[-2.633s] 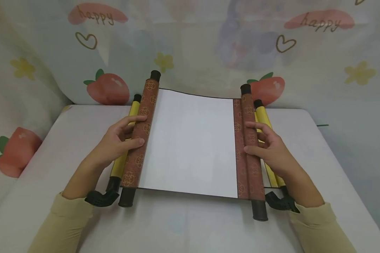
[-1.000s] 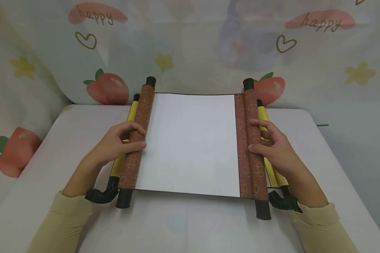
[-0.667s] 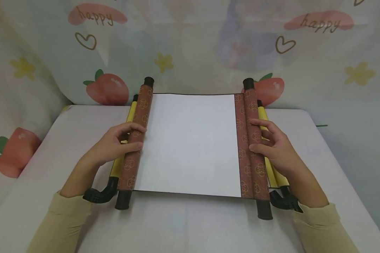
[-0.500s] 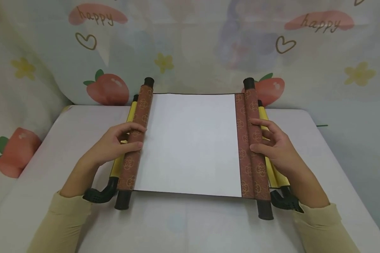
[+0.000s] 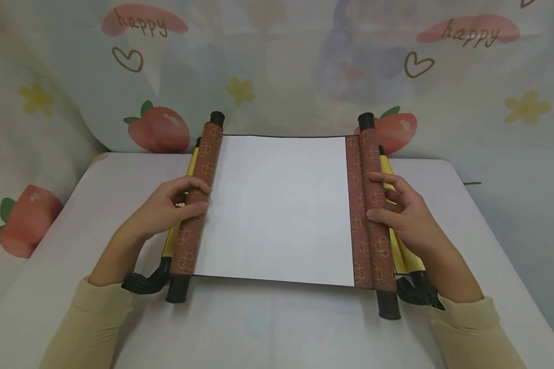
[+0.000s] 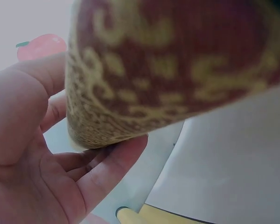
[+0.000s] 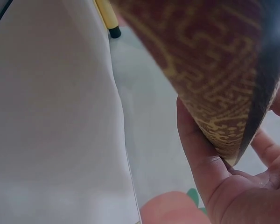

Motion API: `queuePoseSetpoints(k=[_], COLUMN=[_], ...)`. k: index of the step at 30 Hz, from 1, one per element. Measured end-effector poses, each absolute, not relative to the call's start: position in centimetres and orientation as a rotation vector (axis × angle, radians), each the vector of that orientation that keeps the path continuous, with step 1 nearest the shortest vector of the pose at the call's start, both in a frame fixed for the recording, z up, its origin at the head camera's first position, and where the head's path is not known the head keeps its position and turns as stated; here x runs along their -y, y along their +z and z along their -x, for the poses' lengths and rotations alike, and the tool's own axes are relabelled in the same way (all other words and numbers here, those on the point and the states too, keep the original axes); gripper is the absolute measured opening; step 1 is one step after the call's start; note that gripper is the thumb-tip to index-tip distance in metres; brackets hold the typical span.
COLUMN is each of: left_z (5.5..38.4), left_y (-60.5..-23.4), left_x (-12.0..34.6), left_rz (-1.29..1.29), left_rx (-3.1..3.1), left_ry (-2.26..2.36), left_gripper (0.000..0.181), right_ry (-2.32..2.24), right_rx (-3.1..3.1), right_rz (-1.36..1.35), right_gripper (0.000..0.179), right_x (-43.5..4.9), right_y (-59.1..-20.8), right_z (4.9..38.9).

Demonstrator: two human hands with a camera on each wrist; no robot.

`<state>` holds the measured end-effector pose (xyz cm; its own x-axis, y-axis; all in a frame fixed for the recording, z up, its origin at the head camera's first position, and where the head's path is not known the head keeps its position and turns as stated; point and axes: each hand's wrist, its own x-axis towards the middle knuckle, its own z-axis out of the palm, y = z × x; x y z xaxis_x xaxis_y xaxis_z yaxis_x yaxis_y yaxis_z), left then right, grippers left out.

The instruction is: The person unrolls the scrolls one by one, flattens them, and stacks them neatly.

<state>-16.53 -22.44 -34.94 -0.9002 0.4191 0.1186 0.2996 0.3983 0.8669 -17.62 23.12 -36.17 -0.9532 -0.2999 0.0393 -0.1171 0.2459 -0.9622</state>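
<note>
A red-brown patterned hanging scroll (image 5: 281,210) with black end knobs is spread between both hands, its white sheet facing up. My left hand (image 5: 166,210) grips the middle of its left roll (image 5: 184,248), thumb and index finger over the front. On the other side, my right hand (image 5: 408,220) holds the right roll (image 5: 382,246) the same way. Up close in the left wrist view, the patterned roll (image 6: 140,60) rests within the curved fingers (image 6: 116,163). A yellow scroll (image 5: 402,256) lies beneath, mostly hidden, with its two rolls showing past the outer sides.
A white-covered table (image 5: 268,328) bears the scrolls. Behind and to the left hangs a pale cloth (image 5: 286,66) printed with peaches, flowers and words. Black curved wrist mounts (image 5: 145,283) sit at both wrists, close to the lower knobs.
The two rolls have moved farther apart, the left one leftward and the right one rightward. The sheet's slanting, wavy upper edge has become nearly level and straight. Both hands keep their hold.
</note>
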Motion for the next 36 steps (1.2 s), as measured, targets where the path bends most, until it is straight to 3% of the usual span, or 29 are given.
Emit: queuePoseSetpoints(k=[10,26,36], left_z=[17.0,17.7,17.3], left_y=[-35.7,-37.9,-37.4], left_x=[22.1,25.2,24.5], left_rz=[-0.602,-0.587,-0.533], left_rx=[-2.533,-2.398,-2.441], left_ry=[1.489,1.516,1.492], left_gripper=[0.032,0.022,0.032], right_ry=[-1.746,-1.603,-1.624], right_rx=[-2.355,-2.454,-2.451], right_rz=[0.351,0.334,0.374], right_gripper=[0.062,0.062,0.062], right_x=[-23.2,-24.0,-24.2], right_y=[-36.0,-34.8,-34.7], right_z=[17.7,17.4,17.0])
